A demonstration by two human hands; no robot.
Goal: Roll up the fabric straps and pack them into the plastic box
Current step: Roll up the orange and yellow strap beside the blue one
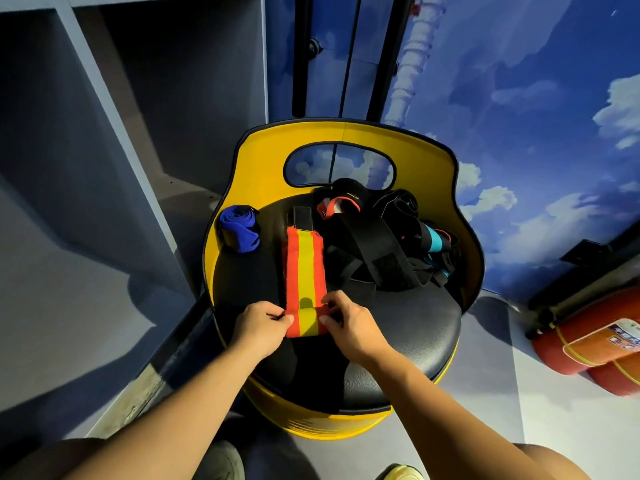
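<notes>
Nearest, at the bottom edge, the person's knees and two shoes show, the right shoe (403, 472) pale yellow. Both bare forearms reach forward over a round black cushioned seat (398, 341) of a yellow barrel-shaped chair (263, 161) with a curved back and an oval cut-out.

On the near part of the seat lies the orange strap (304, 271), orange with a yellow-green band down its middle, running away from the person. Its near end is folded over into the start of a roll. The left hand (258, 323) pinches the left edge of that fold between thumb and fingertips; the right hand (349, 323) pinches the right edge, its fingers curled over the fold. At the strap's far end a black hook-and-loop tab (302, 218) lies flat on the seat.

To the left, near the seat's rim, stands a blue strap (239, 230) already wound into a roll, well apart from the orange one. To the right, a tangled heap of black straps (377, 251) covers the far right of the seat, with a red loop and a turquoise band showing among them; a small mark on one is too small to read.

Farther right, on the floor, lie red fire extinguishers (588, 344) with a label whose print is unreadable. Behind is a wall (519, 81) painted with blue sky and clouds; grey shelving (104, 98) stands at left. No plastic box can be made out.
</notes>
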